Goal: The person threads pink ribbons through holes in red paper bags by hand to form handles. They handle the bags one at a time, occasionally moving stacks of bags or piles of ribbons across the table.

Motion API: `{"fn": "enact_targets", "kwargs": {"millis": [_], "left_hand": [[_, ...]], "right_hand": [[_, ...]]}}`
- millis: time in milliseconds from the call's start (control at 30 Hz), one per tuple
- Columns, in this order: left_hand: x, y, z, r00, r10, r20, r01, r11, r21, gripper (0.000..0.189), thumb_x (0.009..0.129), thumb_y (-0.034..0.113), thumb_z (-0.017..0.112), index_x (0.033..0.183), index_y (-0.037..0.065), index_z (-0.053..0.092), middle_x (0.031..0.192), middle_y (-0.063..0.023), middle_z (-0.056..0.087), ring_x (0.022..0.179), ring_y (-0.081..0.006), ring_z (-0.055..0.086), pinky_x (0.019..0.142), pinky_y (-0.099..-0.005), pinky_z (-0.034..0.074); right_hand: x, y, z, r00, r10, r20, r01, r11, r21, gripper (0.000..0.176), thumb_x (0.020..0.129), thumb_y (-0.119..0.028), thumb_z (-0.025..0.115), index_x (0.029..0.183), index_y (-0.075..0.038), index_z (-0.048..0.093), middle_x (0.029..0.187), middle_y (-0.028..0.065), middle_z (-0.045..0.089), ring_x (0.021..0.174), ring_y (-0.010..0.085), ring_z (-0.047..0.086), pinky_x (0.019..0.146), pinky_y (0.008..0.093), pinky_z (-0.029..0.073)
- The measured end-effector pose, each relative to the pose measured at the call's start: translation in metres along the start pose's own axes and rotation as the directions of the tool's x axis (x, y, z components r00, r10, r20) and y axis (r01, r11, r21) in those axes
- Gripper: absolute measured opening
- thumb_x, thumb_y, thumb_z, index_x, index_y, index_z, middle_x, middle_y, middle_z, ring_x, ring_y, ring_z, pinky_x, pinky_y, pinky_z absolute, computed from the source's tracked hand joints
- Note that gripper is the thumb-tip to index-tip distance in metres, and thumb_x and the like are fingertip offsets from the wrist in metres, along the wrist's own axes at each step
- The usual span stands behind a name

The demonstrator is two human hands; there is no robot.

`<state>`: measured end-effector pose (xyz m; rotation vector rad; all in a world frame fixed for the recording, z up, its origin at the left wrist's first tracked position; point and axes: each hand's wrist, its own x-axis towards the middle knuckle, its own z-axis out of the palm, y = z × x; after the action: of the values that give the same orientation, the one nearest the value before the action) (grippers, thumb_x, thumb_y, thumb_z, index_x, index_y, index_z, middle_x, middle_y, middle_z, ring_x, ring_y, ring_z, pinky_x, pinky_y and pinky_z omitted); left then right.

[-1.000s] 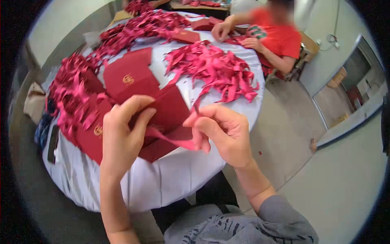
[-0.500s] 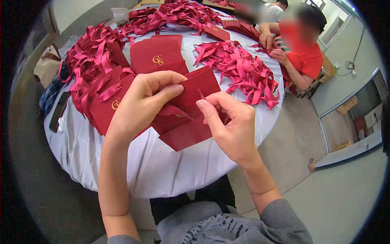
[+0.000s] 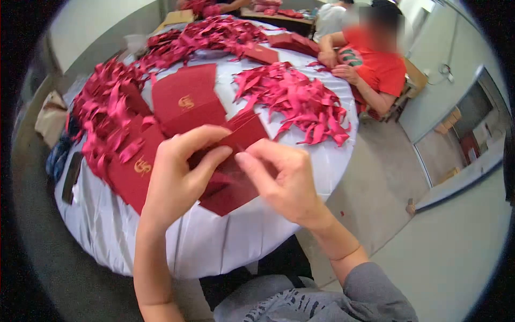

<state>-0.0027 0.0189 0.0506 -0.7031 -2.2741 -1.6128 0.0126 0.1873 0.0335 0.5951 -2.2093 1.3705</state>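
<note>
Two bare hands meet over a dark red card bag (image 3: pixel 251 133), and everything can be placed from the loose ribbon heap (image 3: pixel 298 104)! The held bag sits just on the near side of that heap and to its left, tilted, with more dark red card showing below the fingers. Left hand (image 3: pixel 185 172): a firm-looking grip, thumb and fingers closed on the bag's upper part, the back of the hand arched high. Right hand (image 3: pixel 287 174): thumb and forefinger drawn almost together, right at the bag's face. Is a ribbon end caught in there? Blur covers the fingertips, so I can't tell, nor whether that grip is fully closed.

So the step in hand looks like fine fingertip work on the face of the bag, the left steadying, the right doing the delicate part. What the next move calls for, as I judge it: a steady left hold, a small, exact pinch from the right, and no creasing of the card.

Round the worktop (image 3: pixel 252 236) now! Left of the heap lies a stack of gold-monogrammed bags (image 3: pixel 179 102); farther left and nearer, ribboned bags (image 3: pixel 129 172) fan out, ribbons spilling over them. Beyond the heap and to its left runs a long ribbon pile (image 3: pixel 201 40). And past the heap's far right side, a co-worker in a red shirt (image 3: pixel 383 72) has both hands down at the worktop's edge.
</note>
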Motion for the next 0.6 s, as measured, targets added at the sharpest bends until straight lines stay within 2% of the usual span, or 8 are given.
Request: {"fn": "enact_targets", "kwargs": {"millis": [33, 100, 233, 300, 467, 533, 567, 600], "left_hand": [[-0.002, 0.005, 0.004, 0.997, 0.067, -0.031, -0.063, 0.990, 0.127, 0.017, 0.076, 0.000, 0.064, 0.093, -0.002, 0.063, 0.082, -0.0148, 0.065, 0.069, -0.0225, 0.061, 0.066, -0.0303, 0.046], [-0.005, 0.011, 0.012, 0.975, 0.219, -0.042, -0.195, 0.926, 0.324, 0.016, 0.076, -0.001, 0.063, 0.092, 0.000, 0.063, 0.081, -0.0134, 0.065, 0.067, -0.0257, 0.058, 0.064, -0.0326, 0.041], [-0.009, 0.013, 0.025, 0.912, 0.410, -0.030, -0.353, 0.818, 0.454, 0.022, 0.073, -0.004, 0.064, 0.094, 0.002, 0.063, 0.074, -0.0083, 0.063, 0.060, -0.0227, 0.054, 0.061, -0.0316, 0.037], [-0.009, 0.018, 0.029, 0.907, 0.420, -0.021, -0.365, 0.811, 0.457, 0.022, 0.073, -0.005, 0.063, 0.094, 0.002, 0.063, 0.072, -0.0077, 0.062, 0.059, -0.0214, 0.053, 0.061, -0.0312, 0.036], [-0.008, 0.021, 0.032, 0.895, 0.445, 0.022, -0.390, 0.757, 0.525, 0.024, 0.073, -0.006, 0.062, 0.096, 0.000, 0.063, 0.066, -0.0059, 0.058, 0.056, -0.0180, 0.052, 0.058, -0.0301, 0.033], [-0.008, 0.020, 0.033, 0.884, 0.466, 0.029, -0.408, 0.741, 0.533, 0.024, 0.073, -0.007, 0.062, 0.097, 0.000, 0.062, 0.066, -0.0059, 0.058, 0.056, -0.0181, 0.053, 0.058, -0.0302, 0.034], [-0.008, 0.019, 0.034, 0.877, 0.480, 0.034, -0.419, 0.728, 0.543, 0.025, 0.073, -0.007, 0.062, 0.097, 0.000, 0.062, 0.066, -0.0058, 0.058, 0.057, -0.0182, 0.053, 0.058, -0.0302, 0.034], [-0.008, 0.018, 0.034, 0.875, 0.484, 0.030, -0.421, 0.727, 0.543, 0.025, 0.073, -0.007, 0.062, 0.097, 0.000, 0.062, 0.066, -0.0058, 0.058, 0.057, -0.0182, 0.053, 0.058, -0.0302, 0.034]], "right_hand": [[-0.001, -0.003, -0.003, 1.000, 0.018, 0.015, -0.018, 1.000, -0.004, 0.014, 0.084, -0.008, 0.062, 0.075, 0.001, 0.061, 0.057, 0.0055, 0.053, 0.050, 0.0072, 0.047, 0.045, 0.0254, 0.037], [-0.003, -0.004, -0.009, 0.999, 0.040, 0.030, -0.041, 0.999, 0.005, 0.014, 0.084, -0.009, 0.060, 0.074, 0.000, 0.059, 0.056, 0.0079, 0.050, 0.049, 0.0094, 0.046, 0.045, 0.0280, 0.036], [-0.004, -0.003, -0.024, 0.965, 0.185, 0.184, -0.217, 0.961, 0.174, 0.016, 0.087, -0.008, 0.057, 0.074, 0.001, 0.057, 0.058, 0.0030, 0.050, 0.055, 0.0058, 0.044, 0.048, 0.0260, 0.036], [-0.004, 0.003, -0.025, 0.929, 0.246, 0.276, -0.325, 0.899, 0.293, 0.019, 0.089, -0.009, 0.054, 0.072, 0.001, 0.056, 0.063, -0.0032, 0.051, 0.059, 0.0030, 0.043, 0.050, 0.0234, 0.035], [0.000, 0.009, -0.028, 0.879, 0.280, 0.385, -0.442, 0.780, 0.443, 0.021, 0.089, -0.012, 0.054, 0.072, 0.000, 0.056, 0.064, -0.0034, 0.052, 0.062, 0.0028, 0.045, 0.053, 0.0224, 0.036], [0.003, 0.002, -0.035, 0.805, 0.352, 0.477, -0.578, 0.650, 0.494, 0.022, 0.090, -0.013, 0.054, 0.071, 0.000, 0.056, 0.065, -0.0030, 0.053, 0.063, 0.0029, 0.045, 0.054, 0.0223, 0.037], [0.001, 0.005, -0.031, 0.807, 0.351, 0.475, -0.574, 0.655, 0.492, 0.022, 0.090, -0.013, 0.054, 0.071, 0.000, 0.056, 0.065, -0.0030, 0.053, 0.063, 0.0029, 0.045, 0.054, 0.0223, 0.037], [-0.002, 0.007, -0.022, 0.880, 0.312, 0.357, -0.455, 0.767, 0.451, 0.023, 0.090, -0.014, 0.054, 0.071, -0.001, 0.055, 0.064, -0.0031, 0.053, 0.061, 0.0031, 0.045, 0.053, 0.0220, 0.036]]}}
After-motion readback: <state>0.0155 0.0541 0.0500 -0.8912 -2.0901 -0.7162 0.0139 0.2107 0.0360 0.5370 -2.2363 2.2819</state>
